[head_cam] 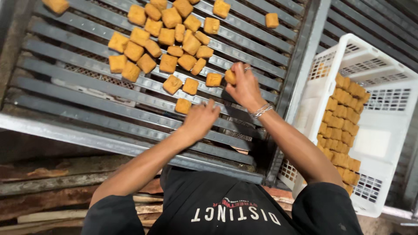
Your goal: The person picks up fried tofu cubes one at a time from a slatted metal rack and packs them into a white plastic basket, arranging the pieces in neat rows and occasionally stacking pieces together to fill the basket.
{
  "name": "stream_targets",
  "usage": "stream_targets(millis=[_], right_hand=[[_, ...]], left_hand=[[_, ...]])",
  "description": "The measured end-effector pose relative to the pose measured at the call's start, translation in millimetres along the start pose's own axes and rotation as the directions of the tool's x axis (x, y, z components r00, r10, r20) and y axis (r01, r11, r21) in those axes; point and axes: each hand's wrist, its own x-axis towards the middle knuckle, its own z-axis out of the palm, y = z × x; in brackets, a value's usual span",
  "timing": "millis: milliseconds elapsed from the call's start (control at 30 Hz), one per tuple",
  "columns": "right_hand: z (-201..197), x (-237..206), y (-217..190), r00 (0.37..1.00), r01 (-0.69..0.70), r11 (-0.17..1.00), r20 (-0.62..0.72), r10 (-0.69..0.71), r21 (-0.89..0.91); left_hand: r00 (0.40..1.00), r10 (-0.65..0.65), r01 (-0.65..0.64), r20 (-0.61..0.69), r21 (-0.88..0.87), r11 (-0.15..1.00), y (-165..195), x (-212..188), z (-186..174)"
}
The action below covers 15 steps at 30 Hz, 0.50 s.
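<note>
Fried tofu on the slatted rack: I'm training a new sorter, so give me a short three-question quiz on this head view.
1. True or false: the right hand holds a golden cube in its fingertips.
2. Where is the white crate? A) right of the metal rack B) on top of it C) left of it
3. Fill in: the left hand is just below a lone cube and holds ____.

Key: 1 true; 2 A; 3 nothing.

Single head-worn view, steeply downward and close over slatted metal rack (143, 93) and white crate (383, 143) beside it.
</note>
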Motion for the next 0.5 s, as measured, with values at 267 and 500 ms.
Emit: stream_targets(millis=[267, 500], right_hand=[[2.9, 12.9, -6.4, 0.981, 0.071, 0.997, -0.185, -0.065, 0.025], [38.7, 13.7, -53.2, 0.987, -0.126, 0.991, -0.098, 0.129, 0.041]], left_hand=[[0.970, -0.174, 0.119, -0.171, -0.293, 0.949, -5.8, -49.6, -43.5], [0.789, -0.458, 0.288, -0.410, -0.411, 0.865, -70.9, -107.4, -78.2]])
